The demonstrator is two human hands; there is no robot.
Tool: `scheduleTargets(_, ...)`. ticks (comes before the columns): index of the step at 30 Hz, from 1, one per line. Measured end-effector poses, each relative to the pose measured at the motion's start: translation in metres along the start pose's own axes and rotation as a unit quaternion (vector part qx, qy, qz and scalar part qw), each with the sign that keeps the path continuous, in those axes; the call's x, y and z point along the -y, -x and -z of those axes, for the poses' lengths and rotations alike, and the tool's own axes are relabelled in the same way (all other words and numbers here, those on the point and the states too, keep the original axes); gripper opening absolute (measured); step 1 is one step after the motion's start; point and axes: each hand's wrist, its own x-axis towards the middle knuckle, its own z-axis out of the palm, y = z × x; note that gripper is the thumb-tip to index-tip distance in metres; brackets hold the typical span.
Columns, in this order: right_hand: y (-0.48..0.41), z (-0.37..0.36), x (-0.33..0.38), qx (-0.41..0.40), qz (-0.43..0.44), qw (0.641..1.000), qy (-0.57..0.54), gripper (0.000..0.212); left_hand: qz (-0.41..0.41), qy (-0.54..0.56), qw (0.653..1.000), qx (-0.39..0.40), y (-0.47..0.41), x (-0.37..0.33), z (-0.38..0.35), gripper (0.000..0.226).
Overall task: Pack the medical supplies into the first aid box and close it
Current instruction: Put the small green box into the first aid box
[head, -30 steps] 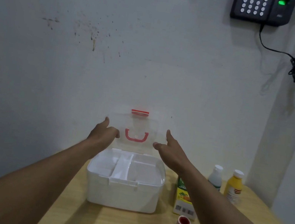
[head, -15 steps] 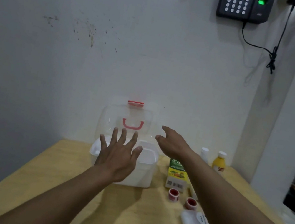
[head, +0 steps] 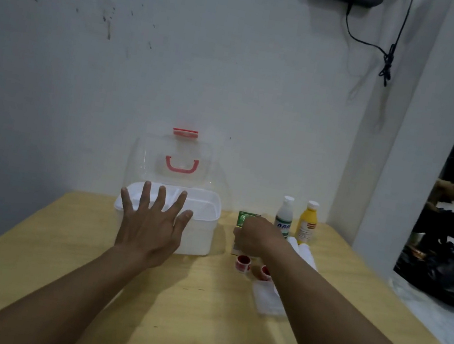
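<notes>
The white box [head: 198,227] sits on the wooden table [head: 195,316], clear lid [head: 170,159] up. The left hand [head: 149,223] hovers before it, fingers spread. The right hand [head: 253,238] covers the green carton [head: 248,219] (grip hidden) beside two bottles [head: 284,216].

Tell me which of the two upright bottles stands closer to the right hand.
The white bottle with the white cap: it stands just behind the right hand. The yellow bottle stands beside it, farther right.

no print is legible: labels on the white bottle [head: 284,216], yellow bottle [head: 307,222] and green carton [head: 248,218] blur.
</notes>
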Motion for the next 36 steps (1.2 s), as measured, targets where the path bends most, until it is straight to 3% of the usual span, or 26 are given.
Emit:
scheduleTargets(7, 0.004, -0.002, -0.003, -0.050, -0.017, 0.997, 0.054, 0.067, 0.000, 0.018, 1.000, -0.001, 0.000, 0.003, 0.002, 0.079)
scheduleTargets(14, 0.008, 0.001, 0.003, -0.069, -0.026, 0.997, -0.003, 0.041, 0.014, 0.015, 1.000, 0.001, 0.000, 0.013, 0.006, 0.084)
scheduleTargets(22, 0.006, 0.033, -0.003, -0.149, -0.002, 0.988, -0.032, 0.043, 0.028, 0.009, 1.000, 0.002, 0.001, 0.021, 0.007, 0.088)
scheduleTargets(29, 0.012, 0.086, -0.004, -0.224, 0.025, 0.969, -0.097, 0.044, 0.053, 0.021, 0.998, 0.030, 0.005, 0.026, 0.016, 0.063)
scheduleTargets(36, 0.019, 0.122, 0.020, -0.152, 0.112, 0.977, -0.098, 0.041, 0.059, 0.021, 0.998, 0.027, 0.003, 0.033, 0.018, 0.061)
